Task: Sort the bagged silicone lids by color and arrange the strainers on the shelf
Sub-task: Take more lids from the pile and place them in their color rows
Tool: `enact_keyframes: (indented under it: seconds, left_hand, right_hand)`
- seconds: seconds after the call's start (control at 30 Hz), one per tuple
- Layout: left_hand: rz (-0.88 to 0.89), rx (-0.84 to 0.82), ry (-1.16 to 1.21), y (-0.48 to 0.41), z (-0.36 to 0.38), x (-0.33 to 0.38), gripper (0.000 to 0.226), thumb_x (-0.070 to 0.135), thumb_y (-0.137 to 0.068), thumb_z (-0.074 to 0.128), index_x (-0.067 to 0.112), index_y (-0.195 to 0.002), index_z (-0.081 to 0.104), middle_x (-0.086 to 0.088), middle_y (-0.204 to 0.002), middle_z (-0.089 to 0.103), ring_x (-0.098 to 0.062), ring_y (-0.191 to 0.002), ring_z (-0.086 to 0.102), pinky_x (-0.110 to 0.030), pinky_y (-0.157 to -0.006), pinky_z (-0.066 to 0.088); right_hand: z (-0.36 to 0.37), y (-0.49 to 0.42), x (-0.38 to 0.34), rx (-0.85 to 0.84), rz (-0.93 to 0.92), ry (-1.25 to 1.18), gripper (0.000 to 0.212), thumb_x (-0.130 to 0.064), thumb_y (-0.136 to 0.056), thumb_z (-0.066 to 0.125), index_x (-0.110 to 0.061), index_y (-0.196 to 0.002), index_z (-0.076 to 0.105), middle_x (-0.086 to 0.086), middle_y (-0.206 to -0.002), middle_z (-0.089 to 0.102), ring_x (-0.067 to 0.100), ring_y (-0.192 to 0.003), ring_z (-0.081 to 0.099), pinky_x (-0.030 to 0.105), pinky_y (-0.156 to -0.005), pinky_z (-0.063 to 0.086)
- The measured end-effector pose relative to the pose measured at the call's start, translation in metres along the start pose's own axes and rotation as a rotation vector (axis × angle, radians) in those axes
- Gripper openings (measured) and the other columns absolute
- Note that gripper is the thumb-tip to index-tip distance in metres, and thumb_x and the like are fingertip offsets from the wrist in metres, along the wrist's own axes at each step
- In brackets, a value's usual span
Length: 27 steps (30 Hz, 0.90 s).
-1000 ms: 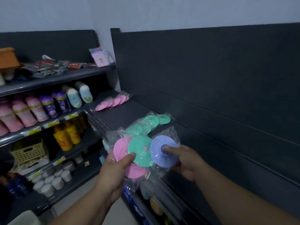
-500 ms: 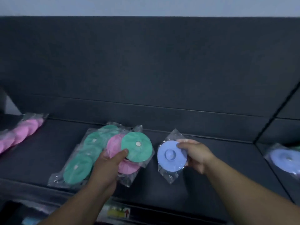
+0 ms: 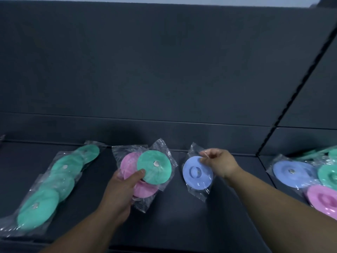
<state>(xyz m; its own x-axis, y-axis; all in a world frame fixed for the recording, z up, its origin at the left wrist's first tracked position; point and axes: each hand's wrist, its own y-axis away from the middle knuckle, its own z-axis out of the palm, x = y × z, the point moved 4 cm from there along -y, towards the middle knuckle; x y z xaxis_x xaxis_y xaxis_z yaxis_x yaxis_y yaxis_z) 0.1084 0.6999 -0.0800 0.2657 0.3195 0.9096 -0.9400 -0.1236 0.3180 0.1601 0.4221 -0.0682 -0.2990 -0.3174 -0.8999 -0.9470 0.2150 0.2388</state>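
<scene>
Left hand [image 3: 122, 189] shifted off green row [image 3: 60, 172], gripping green-pink bags [image 3: 154, 167]; right hand [image 3: 220, 163] pinching blue lid [image 3: 193, 178]

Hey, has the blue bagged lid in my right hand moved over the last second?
Yes. The blue bagged lid, pinched by the right hand, has shifted right, away from the green lid row and toward the shelf divider.
</scene>
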Motion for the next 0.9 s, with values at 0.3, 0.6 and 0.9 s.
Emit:
enact_keyframes:
  seconds: [0.3, 0.6, 0.9]
  left_hand:
    - [0.013, 0.078, 0.01, -0.004, 0.018, -0.012, 0.035, 0.006, -0.083, 0.068, 0.01, -0.117, 0.059, -0.01, -0.107, 0.071, -0.026, -0.096, 0.069, -0.035, -0.075, 0.054]
    - [0.049, 0.098, 0.023, -0.004, 0.024, -0.016, 0.038, 0.007, -0.083, 0.068, 0.009, -0.12, 0.059, -0.01, -0.109, 0.071, -0.026, -0.1, 0.068, -0.038, -0.083, 0.053]
    - [0.068, 0.114, 0.02, 0.005, 0.017, -0.019, 0.038, 0.007, -0.083, 0.068, 0.009, -0.12, 0.06, -0.01, -0.109, 0.071, -0.027, -0.1, 0.068, -0.038, -0.083, 0.052]
  right_hand:
    - [-0.018, -0.01, -0.014, 0.35, -0.409, 0.15, 0.018, -0.004, -0.082, 0.064, -0.02, -0.08, 0.07, -0.01, -0.083, 0.059, 0.005, -0.072, 0.057, 0.004, -0.066, 0.039]
    - [0.019, 0.008, 0.037, 0.01, -0.427, 0.327, 0.016, -0.012, -0.073, 0.078, -0.024, -0.078, 0.068, -0.009, -0.083, 0.062, 0.008, -0.066, 0.056, 0.019, -0.074, 0.049]
    - [-0.007, -0.005, 0.033, -0.253, -0.288, 0.534, 0.04, -0.016, -0.082, 0.068, -0.034, -0.117, 0.064, -0.013, -0.143, 0.042, 0.006, -0.126, 0.045, 0.015, -0.099, 0.033]
